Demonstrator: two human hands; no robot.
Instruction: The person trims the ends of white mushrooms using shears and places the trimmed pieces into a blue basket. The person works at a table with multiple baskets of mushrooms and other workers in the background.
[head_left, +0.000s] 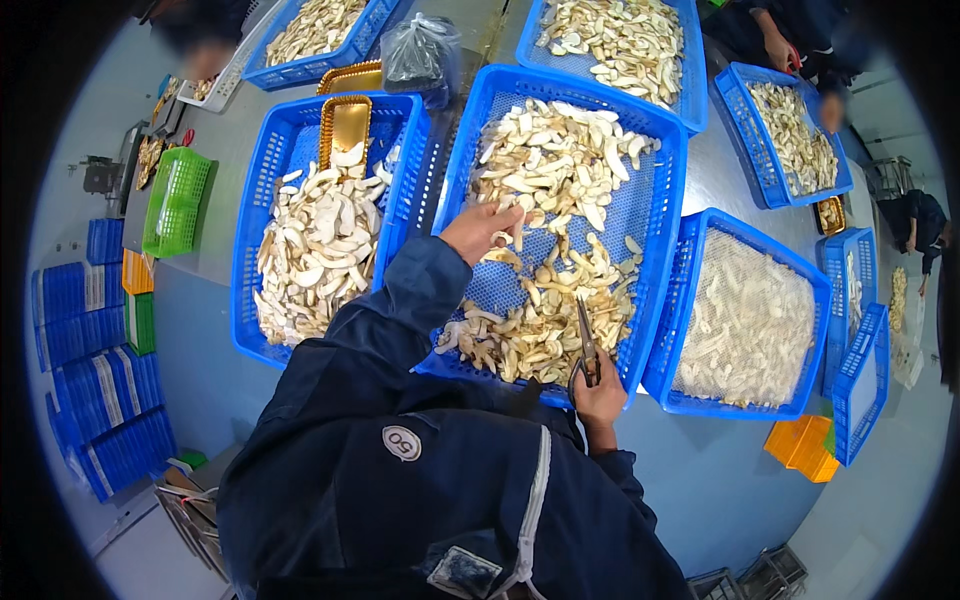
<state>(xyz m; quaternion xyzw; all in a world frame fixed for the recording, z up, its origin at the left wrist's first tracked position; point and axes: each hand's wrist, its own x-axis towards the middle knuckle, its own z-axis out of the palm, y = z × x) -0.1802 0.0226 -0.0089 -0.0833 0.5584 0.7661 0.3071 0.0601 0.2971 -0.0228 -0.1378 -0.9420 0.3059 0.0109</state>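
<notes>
In front of me is a blue perforated plastic basket (670, 196) with sliced pale mushrooms in two heaps. The far heap (559, 154) looks whiter; the near heap (536, 341) is browner and more ragged. My left hand (476, 231) pinches one or more pale mushroom slices (516, 214) in its fingertips, over the left edge of the far heap. My right hand (602, 396) grips a pair of scissors (586, 330) by its dark handles. The blades point away from me, their tips over the near heap. Part of the left-hand slice is hidden by fingers.
To the left, another blue basket (246, 225) holds white slices and a gold tray (346, 124). Right of me, mesh covers slices in a tilted blue basket (750, 322). Further baskets (705, 90) and a bagged dark object (421, 60) stand beyond. Co-workers are across the metal table.
</notes>
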